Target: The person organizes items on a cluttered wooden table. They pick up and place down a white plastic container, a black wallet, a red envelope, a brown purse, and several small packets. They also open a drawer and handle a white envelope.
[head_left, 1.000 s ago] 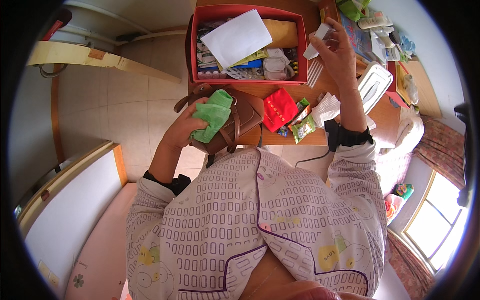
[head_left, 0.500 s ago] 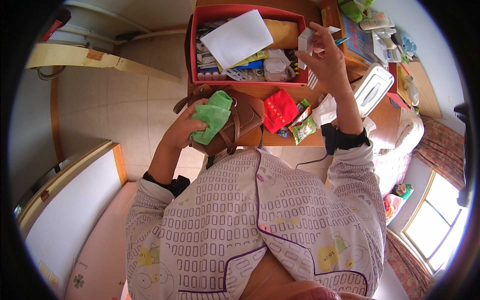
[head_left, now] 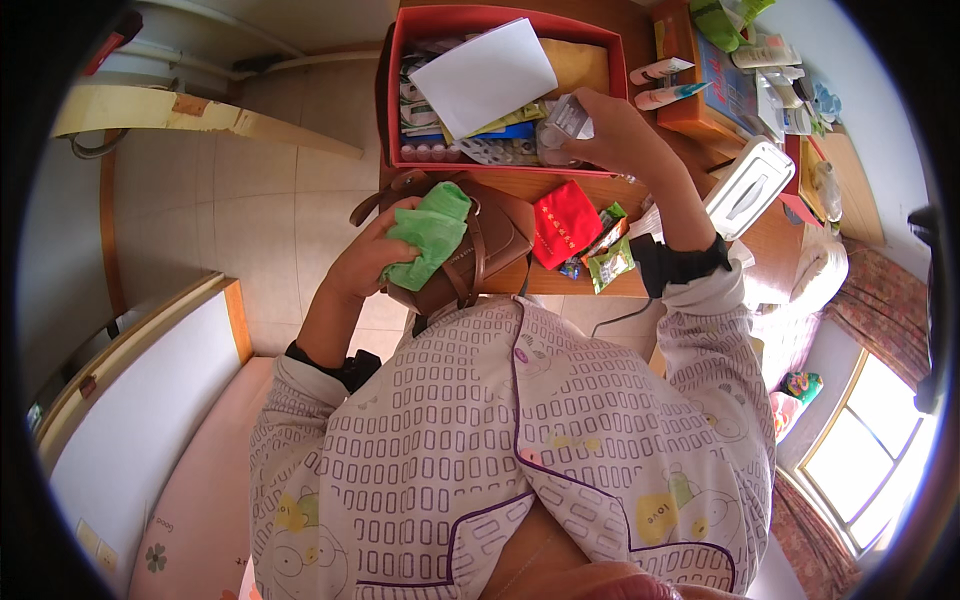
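Note:
My left hand (head_left: 372, 250) is closed round a crumpled green cloth (head_left: 430, 232), just above a brown leather bag (head_left: 500, 240) with straps at the table's near edge. My right hand (head_left: 612, 128) reaches over the right end of a red open box (head_left: 622, 70). Its fingers are closed on a small whitish box (head_left: 570, 118), held low over the contents there. Inside the red box a white sheet of paper (head_left: 485, 78) lies slantwise on top, beside a brown envelope (head_left: 580, 66), blister packs (head_left: 484, 151) and other small packages.
On the wooden table, a red pouch (head_left: 566, 225) and several small snack packets (head_left: 610, 264) lie right of the bag. A white lidded case (head_left: 748, 188) sits farther right, near tubes (head_left: 668, 95) and bottles (head_left: 768, 55). A pink bed (head_left: 205, 480) is at the lower left.
My right hand has moved left and nearer, bringing the small whitish box from the red box's right rim to inside it. My left hand keeps its hold on the green cloth.

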Available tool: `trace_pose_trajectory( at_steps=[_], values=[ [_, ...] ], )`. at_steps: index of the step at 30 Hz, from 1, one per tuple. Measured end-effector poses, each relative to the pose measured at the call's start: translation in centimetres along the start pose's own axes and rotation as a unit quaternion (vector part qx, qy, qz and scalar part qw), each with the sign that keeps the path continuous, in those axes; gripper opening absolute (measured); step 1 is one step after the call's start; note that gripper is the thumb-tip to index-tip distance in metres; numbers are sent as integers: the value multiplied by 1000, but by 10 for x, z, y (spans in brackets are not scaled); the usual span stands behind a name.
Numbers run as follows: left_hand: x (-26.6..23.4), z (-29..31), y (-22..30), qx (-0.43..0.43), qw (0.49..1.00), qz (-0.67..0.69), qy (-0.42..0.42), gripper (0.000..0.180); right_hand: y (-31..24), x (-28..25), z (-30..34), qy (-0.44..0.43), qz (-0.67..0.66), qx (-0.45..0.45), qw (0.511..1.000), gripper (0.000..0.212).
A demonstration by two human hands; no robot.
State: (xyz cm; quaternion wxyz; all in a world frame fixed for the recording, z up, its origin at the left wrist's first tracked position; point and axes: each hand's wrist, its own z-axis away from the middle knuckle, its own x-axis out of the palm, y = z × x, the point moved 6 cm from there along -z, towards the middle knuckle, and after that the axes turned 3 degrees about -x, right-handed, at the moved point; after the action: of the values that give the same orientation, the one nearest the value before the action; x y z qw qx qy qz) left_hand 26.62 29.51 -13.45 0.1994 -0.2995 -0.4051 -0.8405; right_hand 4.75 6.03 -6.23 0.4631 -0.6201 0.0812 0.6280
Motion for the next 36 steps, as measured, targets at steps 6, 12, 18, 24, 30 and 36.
trace_pose_trajectory(
  at_steps=[6,12,18,24,30,36],
  values=[
    [0,0,-1,3,1000,4,-10,67,18,25,-15,-92,-14,43,995,51],
    [-3,-1,-2,0,1000,6,-16,68,15,21,-19,-106,12,33,994,56],
    [-6,-1,-3,-4,1000,6,0,69,14,15,-14,-165,-82,141,973,61],
    [-6,-2,-3,-7,1000,6,-11,70,9,8,-15,-33,-45,13,998,60],
    [-6,-2,-2,-9,1000,-3,-4,68,11,-4,-4,11,-45,46,998,63],
    [-6,-4,-3,-14,1000,-10,8,69,34,-63,24,194,-205,59,958,58]
  ],
)
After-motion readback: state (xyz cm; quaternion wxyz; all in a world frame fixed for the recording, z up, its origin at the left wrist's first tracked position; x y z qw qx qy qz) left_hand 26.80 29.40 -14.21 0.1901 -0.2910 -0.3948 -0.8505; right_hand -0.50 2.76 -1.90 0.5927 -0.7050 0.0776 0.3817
